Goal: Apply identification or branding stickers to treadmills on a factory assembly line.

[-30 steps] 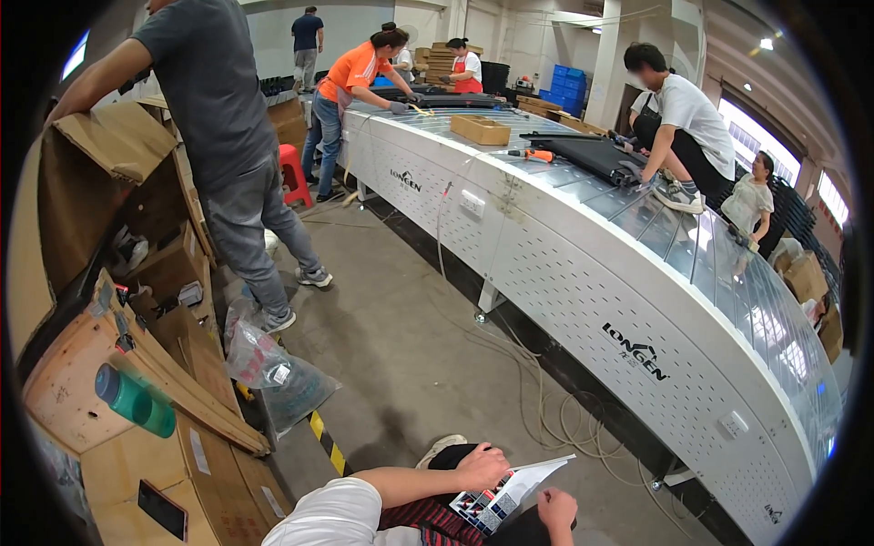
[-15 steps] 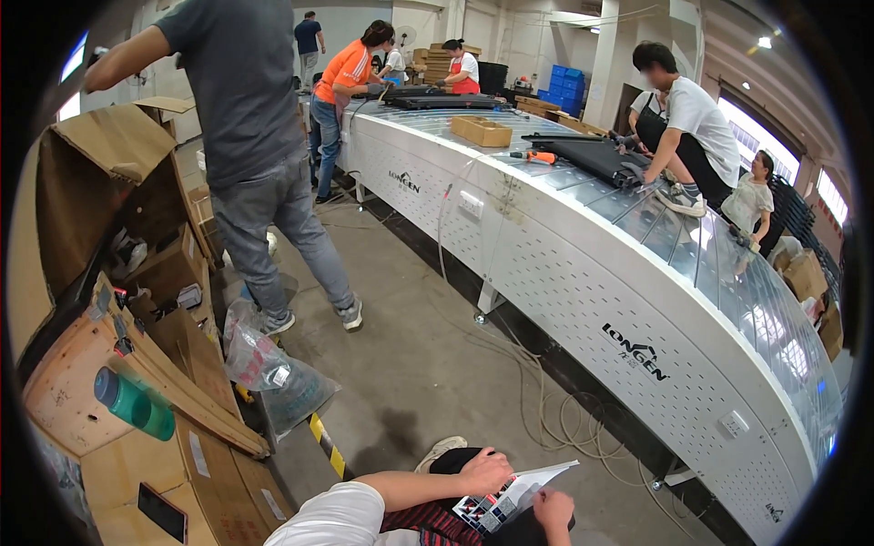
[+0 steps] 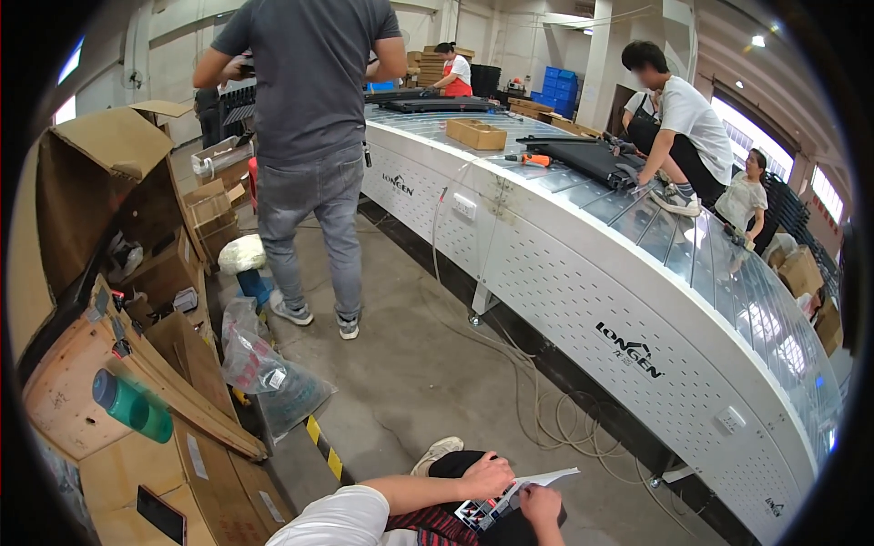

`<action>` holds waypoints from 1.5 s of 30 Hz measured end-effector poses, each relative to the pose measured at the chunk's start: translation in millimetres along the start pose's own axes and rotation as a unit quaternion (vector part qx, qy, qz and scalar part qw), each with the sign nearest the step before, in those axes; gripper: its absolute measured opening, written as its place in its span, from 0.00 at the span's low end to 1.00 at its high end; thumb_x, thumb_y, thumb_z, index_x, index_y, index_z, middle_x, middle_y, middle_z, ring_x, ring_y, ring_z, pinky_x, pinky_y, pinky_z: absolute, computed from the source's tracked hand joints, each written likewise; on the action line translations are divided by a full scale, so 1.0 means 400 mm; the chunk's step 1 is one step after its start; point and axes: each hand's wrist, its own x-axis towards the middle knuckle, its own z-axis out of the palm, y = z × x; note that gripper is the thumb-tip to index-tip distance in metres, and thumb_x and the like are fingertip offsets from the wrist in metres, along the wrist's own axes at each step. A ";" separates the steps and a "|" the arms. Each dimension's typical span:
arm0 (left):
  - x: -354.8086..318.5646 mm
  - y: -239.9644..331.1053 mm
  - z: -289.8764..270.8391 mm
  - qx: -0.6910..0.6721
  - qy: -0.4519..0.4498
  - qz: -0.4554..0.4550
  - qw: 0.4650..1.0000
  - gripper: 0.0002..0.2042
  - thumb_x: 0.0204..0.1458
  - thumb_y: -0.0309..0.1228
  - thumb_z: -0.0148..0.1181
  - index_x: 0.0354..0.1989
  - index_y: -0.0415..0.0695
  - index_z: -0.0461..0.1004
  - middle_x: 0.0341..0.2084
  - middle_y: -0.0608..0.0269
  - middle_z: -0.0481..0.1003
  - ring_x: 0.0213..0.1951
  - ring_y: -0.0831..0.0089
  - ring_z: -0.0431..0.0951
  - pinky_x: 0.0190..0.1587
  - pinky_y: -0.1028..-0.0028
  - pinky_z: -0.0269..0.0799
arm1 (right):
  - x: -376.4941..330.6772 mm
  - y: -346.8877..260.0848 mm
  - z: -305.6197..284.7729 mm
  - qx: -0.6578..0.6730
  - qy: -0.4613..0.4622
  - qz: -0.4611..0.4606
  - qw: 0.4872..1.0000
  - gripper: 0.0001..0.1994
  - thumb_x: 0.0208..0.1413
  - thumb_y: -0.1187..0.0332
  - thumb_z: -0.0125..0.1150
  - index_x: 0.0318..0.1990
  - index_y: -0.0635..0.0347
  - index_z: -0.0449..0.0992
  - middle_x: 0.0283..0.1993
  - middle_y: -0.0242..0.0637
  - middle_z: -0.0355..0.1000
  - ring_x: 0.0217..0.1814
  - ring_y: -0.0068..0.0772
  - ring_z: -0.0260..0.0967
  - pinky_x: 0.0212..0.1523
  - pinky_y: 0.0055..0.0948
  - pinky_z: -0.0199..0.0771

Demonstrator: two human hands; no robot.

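Observation:
At the lower middle, a printed sheet (image 3: 477,515) with dark, white and red blocks rests on my lap, its pale far edge lifted and sticking out to the right. It looks like a sheet of labels. My left hand (image 3: 490,475) lies across its upper part with curled fingers gripping it. Close beside it, my right hand (image 3: 541,503) is closed at the sheet's right side, fingers bent in toward it. What the right fingertips pinch is hidden.
A curved white roller conveyor (image 3: 583,300) runs along the right, with loose cables (image 3: 546,414) on the floor beneath. A person in grey (image 3: 314,164) stands ahead. On the left are cardboard boxes (image 3: 109,146), a green bottle (image 3: 132,405), a phone (image 3: 162,515) and a plastic bag (image 3: 273,369).
My right hand has moved up and left, nearer my left hand, at the sheet. The person in grey has stepped to the right, now hiding the person in orange.

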 end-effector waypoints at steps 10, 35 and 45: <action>-0.014 -0.027 -0.029 0.000 0.012 -0.026 1.000 0.07 0.42 0.31 0.50 0.25 0.44 0.74 0.28 0.62 0.74 0.42 0.68 0.70 0.51 0.60 0.56 | -0.020 0.033 -0.027 0.058 0.045 0.014 0.997 0.12 0.44 0.58 0.50 0.24 0.54 0.76 0.24 0.41 0.72 0.29 0.42 0.71 0.36 0.40 0.65; 0.005 0.008 0.007 0.019 -0.008 0.005 1.000 0.06 0.40 0.31 0.51 0.24 0.44 0.73 0.28 0.61 0.74 0.40 0.69 0.71 0.49 0.61 0.57 | 0.000 -0.008 -0.012 0.006 0.026 -0.004 1.000 0.12 0.44 0.55 0.52 0.27 0.51 0.77 0.24 0.39 0.73 0.28 0.41 0.71 0.36 0.40 0.68; -0.027 -0.044 -0.047 0.023 0.014 -0.013 1.000 0.08 0.40 0.32 0.51 0.26 0.45 0.74 0.29 0.62 0.74 0.43 0.69 0.69 0.50 0.61 0.56 | -0.033 0.050 -0.032 0.090 0.090 0.029 0.991 0.10 0.42 0.58 0.54 0.22 0.52 0.76 0.22 0.40 0.72 0.28 0.44 0.70 0.33 0.40 0.67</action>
